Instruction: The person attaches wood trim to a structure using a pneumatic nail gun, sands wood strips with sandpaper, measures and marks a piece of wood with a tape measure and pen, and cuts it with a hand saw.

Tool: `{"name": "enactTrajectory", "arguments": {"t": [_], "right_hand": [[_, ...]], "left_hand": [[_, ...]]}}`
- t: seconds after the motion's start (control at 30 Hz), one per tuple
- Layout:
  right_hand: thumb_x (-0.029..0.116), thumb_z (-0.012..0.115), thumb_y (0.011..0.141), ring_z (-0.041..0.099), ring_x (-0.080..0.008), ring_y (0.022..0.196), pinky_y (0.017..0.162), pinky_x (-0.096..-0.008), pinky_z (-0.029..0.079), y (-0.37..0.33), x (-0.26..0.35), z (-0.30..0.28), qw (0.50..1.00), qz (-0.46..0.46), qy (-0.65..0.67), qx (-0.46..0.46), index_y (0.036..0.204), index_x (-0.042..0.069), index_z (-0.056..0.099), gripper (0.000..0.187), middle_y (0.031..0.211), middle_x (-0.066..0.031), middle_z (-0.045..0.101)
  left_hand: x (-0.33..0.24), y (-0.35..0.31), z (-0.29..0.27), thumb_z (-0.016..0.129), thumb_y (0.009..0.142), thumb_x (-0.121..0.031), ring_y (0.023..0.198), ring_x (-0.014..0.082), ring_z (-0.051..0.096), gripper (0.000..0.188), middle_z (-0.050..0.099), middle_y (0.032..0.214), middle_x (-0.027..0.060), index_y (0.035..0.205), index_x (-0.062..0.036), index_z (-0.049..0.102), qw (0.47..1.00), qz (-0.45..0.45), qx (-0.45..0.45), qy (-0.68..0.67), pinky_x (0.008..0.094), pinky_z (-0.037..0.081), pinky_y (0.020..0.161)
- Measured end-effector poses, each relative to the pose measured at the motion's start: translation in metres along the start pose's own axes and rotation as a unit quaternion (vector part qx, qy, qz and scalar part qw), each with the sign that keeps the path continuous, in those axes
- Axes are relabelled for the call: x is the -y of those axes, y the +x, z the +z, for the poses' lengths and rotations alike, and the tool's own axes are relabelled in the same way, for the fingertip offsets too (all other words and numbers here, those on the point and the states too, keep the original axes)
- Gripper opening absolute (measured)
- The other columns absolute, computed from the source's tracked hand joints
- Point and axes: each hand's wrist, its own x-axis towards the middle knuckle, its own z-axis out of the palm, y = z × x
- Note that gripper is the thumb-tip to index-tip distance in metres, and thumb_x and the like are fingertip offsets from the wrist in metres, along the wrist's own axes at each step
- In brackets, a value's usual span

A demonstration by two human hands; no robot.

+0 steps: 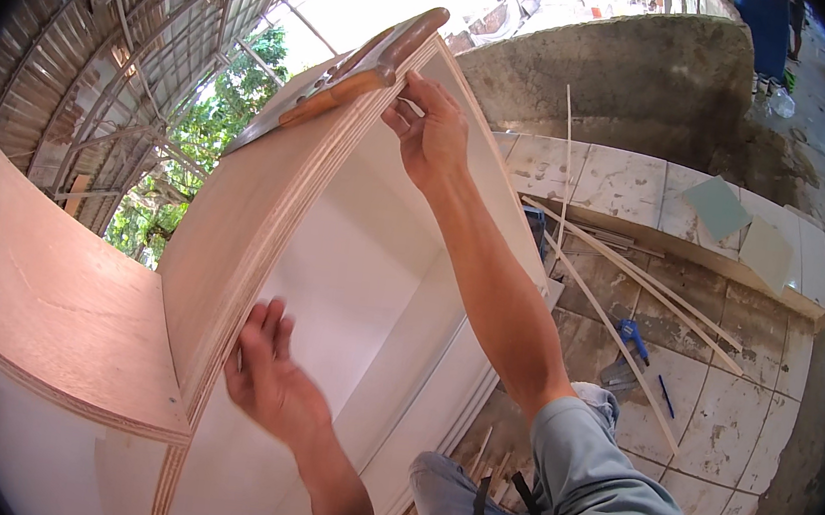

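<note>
A large cabinet of plywood, with a white inside, stands before me, its layered front edge (302, 211) rising slantwise. My right hand (432, 137) is at the top end of that edge, fingers bent and closed around the panel's rim. Lower down, my left hand (280, 384) touches the same edge with its thumb side, its fingers loosely bent and apart. On the cabinet's outer panel (237, 209) lies a tool with a brown wooden handle (417, 39) and a metal blade, which looks like a handsaw.
At the left a lower plywood section (54, 320) curves out from the cabinet. Long thin wood strips (622, 270) lie across the tiled floor (726, 431) at the right, near a blue glue gun (633, 338). Two loose tiles (717, 207) rest on a low tiled ledge (622, 176).
</note>
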Motion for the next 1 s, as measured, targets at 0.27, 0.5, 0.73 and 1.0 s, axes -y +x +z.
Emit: {"name": "enactTrajectory", "arguments": {"t": [0.27, 0.5, 0.73, 1.0], "right_hand": [[0.017, 0.060, 0.098, 0.065, -0.0174, 0.079, 0.064, -0.0263, 0.057, 0.006, -0.001, -0.005, 1.000, -0.002, -0.010, 0.000, 0.103, 0.001, 0.063, 0.016, 0.091, -0.0081, 0.066], [0.022, 0.059, 0.100, 0.059, -0.0149, 0.099, 0.087, -0.0304, 0.053, 0.027, 0.004, -0.001, 0.997, -0.018, 0.056, -0.043, 0.116, 0.006, 0.062, 0.022, 0.111, -0.0041, 0.061], [0.022, 0.061, 0.099, 0.061, -0.0144, 0.100, 0.090, -0.0317, 0.052, 0.029, -0.001, 0.016, 0.986, -0.032, 0.100, -0.127, 0.117, 0.007, 0.061, 0.023, 0.111, -0.0021, 0.062], [0.014, 0.059, 0.098, 0.067, -0.0174, 0.093, 0.085, -0.0318, 0.056, 0.034, 0.002, 0.030, 0.977, -0.066, 0.087, -0.182, 0.114, 0.001, 0.060, 0.020, 0.104, -0.0073, 0.068]], "left_hand": [[0.036, 0.024, 0.083, 0.063, 0.100, -0.023, 0.101, 0.0312, 0.069, 0.037, 0.068, 0.105, 0.0212, 0.109, 0.0128, 0.062, 1.000, 0.010, 0.000, -0.019, 0.0367, 0.057, 0.089], [0.038, 0.024, 0.090, 0.061, 0.101, -0.022, 0.095, 0.0314, 0.070, 0.037, 0.068, 0.102, 0.0222, 0.106, 0.0147, 0.062, 0.998, 0.052, -0.020, 0.001, 0.0364, 0.059, 0.086], [0.042, 0.026, 0.090, 0.060, 0.101, -0.020, 0.092, 0.0307, 0.071, 0.036, 0.068, 0.101, 0.0225, 0.105, 0.0154, 0.062, 0.997, 0.069, -0.028, 0.019, 0.0366, 0.060, 0.083], [0.044, 0.024, 0.097, 0.061, 0.101, -0.021, 0.091, 0.0291, 0.071, 0.036, 0.069, 0.099, 0.0211, 0.103, 0.0148, 0.063, 0.995, 0.088, -0.040, 0.024, 0.0362, 0.060, 0.083]]}}
